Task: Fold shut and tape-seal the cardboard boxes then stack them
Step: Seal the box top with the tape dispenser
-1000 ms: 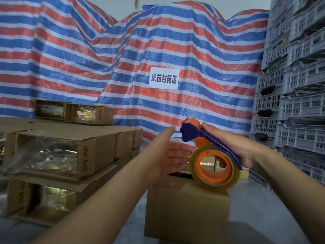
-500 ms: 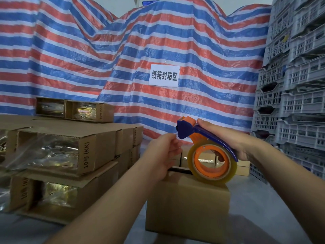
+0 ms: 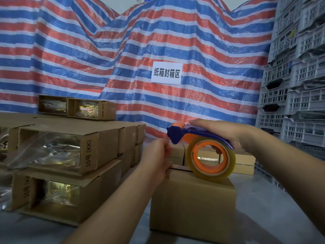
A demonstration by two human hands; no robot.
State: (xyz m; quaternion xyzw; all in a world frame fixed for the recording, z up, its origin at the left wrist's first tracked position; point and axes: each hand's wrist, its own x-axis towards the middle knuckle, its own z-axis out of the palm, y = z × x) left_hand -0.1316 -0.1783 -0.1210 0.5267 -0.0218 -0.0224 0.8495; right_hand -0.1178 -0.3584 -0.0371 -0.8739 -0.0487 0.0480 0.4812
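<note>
Glossy tape roll (image 3: 210,158) on matte cardboard box (image 3: 192,205)

Left hand (image 3: 159,155) now curled at the tape dispenser (image 3: 202,148) nose, formerly open.

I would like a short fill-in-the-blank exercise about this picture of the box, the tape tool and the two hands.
1. The tape dispenser is gripped by the ____ hand.
2. The roll of clear tape rests on top of the cardboard ____.
3. The core inside the roll is ____ in colour.
4. The left hand is at the box's far ____ corner.

Missing words: right; box; orange; left
</note>
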